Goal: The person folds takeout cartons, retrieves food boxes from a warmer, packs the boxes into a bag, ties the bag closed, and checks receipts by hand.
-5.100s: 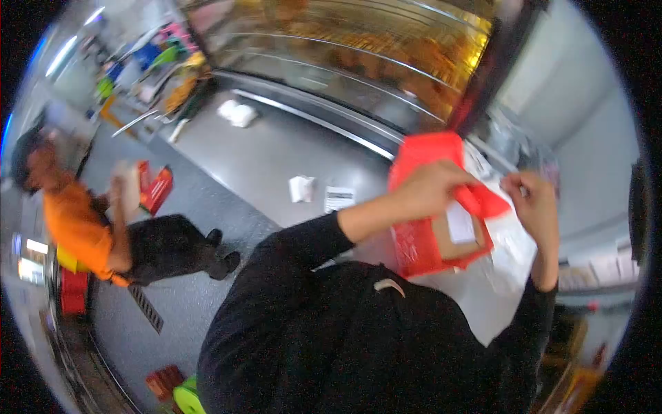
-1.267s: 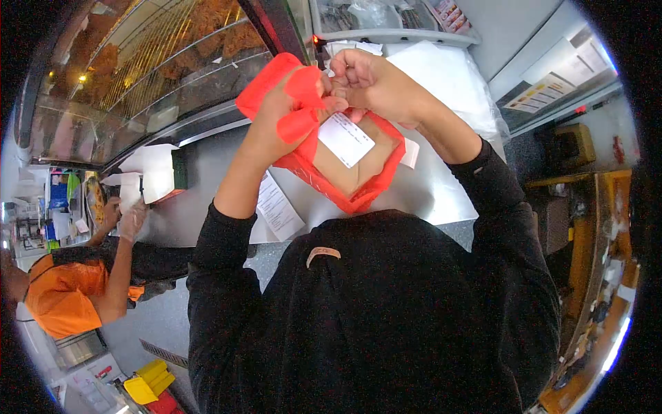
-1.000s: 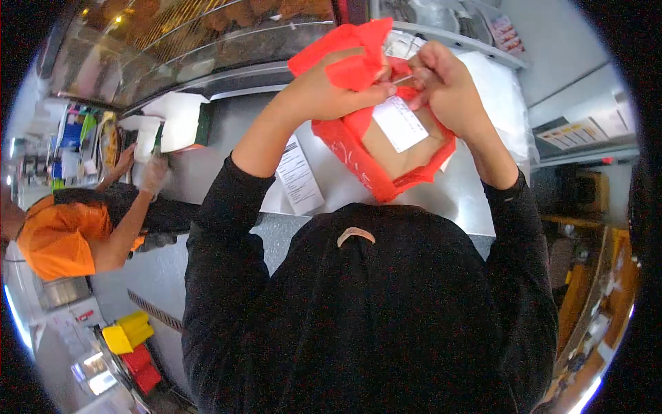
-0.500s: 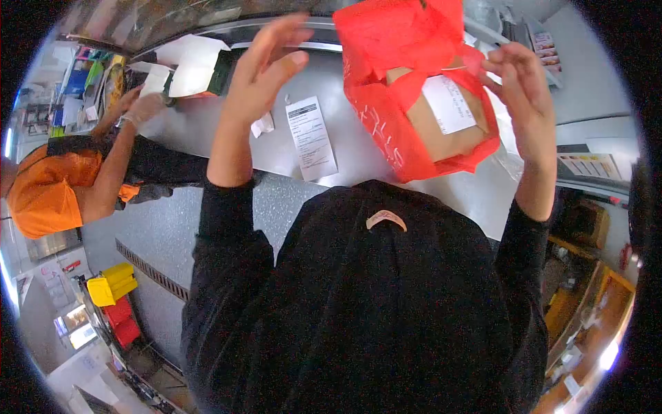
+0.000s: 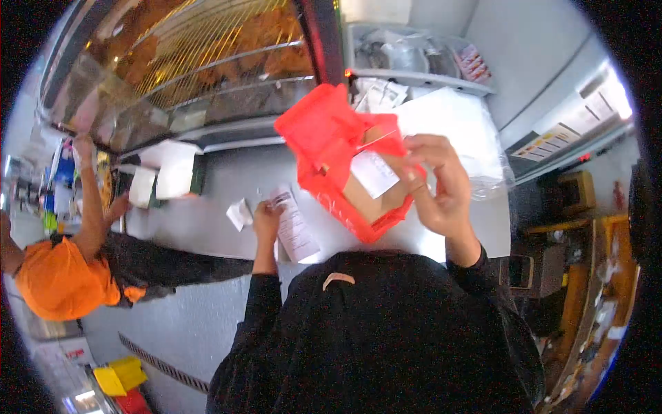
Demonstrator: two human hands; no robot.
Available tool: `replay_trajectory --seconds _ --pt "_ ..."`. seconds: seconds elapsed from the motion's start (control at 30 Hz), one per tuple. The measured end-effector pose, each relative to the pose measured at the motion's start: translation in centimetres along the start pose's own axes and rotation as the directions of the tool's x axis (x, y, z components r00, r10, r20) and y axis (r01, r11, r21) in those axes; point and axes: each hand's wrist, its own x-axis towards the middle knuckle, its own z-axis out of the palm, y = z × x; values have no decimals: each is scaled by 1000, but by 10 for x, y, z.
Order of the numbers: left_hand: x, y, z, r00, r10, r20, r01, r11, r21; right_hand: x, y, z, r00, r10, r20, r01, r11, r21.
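A red bag (image 5: 321, 131) with white print stands on the steel counter, its top folded over and a thin white strip across it. Inside shows a brown box (image 5: 372, 210) bearing a white label (image 5: 374, 174). My right hand (image 5: 439, 185) is beside the bag's right side, fingers apart and loosely bent, with nothing seen in them. Left of the bag, my left hand (image 5: 267, 222) has its fingers closed at the upper left edge of a long printed receipt (image 5: 296, 228). A small crumpled white paper (image 5: 239, 214) lies just left of that hand.
A co-worker in an orange shirt (image 5: 65, 279) stands at the left, near open white boxes (image 5: 178, 169). A glass food cabinet (image 5: 207, 69) is behind the counter. White sheets (image 5: 452, 124) and a grey tray (image 5: 414, 76) are at the back right.
My left hand has come down from beside the bag to the receipt. My right hand has let go of the bag's top and opened. The view has shifted, and the co-worker's one arm is raised.
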Motion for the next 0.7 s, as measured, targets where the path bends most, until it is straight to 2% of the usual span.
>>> replay_trajectory --seconds 0.03,0.07,0.1,0.13,0.17,0.2,0.23,0.27,0.3,0.33,0.4,0.47,0.5,0.53,0.6,0.67,0.7 --pt "5 23 -17 989 -55 138 88 966 -244 -3 -4 -6 1000 8 13 -9 1000 20" --pt "-4 96 -48 998 -51 20 53 993 -105 -2 -5 -12 1000 15 27 -16 999 46" --pt "-13 148 -70 999 24 -26 -35 810 -585 3 -5 -15 997 -63 40 59 995 83" --pt "-20 202 -95 984 111 -139 -172 801 -574 9 -4 -19 989 -135 58 127 984 124" --pt "-30 249 -108 947 217 -238 -322 613 -721 15 -5 -24 976 -204 80 189 967 169" --pt "-36 280 -117 872 421 -250 -445 472 -761 29 -14 -25 959 -270 86 262 960 98" --pt "-36 316 -121 716 661 -226 -617 447 -647 48 -26 -23 939 -330 99 328 944 29" --pt "-41 354 -112 676 707 -210 -627 401 -668 63 -29 -22 930 -354 97 352 935 41" --pt "-38 381 -102 625 765 -156 -671 425 -607 73 -22 -23 943 -322 87 319 947 44" --pt "-29 409 -85 505 849 -155 -689 288 -665 84 -15 -25 955 -288 76 285 957 48" --pt "-25 439 -72 465 885 -36 -736 363 -571 99 11 -29 993 -108 46 106 993 43" --pt "-16 450 -62 521 854 8 -564 351 -748 112 35 -32 999 47 -23 -38 952 304" --pt "-10 448 -61 550 835 13 -590 400 -702 117 49 -33 990 136 -38 -106 896 431" --pt "-3 445 -61 579 815 16 -612 448 -652 121 66 -35 979 201 -34 -173 907 384" --pt "5 416 -81 498 845 -194 -795 355 -492 121 107 -31 943 332 -24 -312 906 285" --pt "8 381 -107 681 684 -262 -701 504 -505 108 179 -16 966 258 -1 -258 966 -18" --pt "17 357 -121 772 596 -222 -615 611 -499 97 213 -5 951 306 40 -302 949 -88"
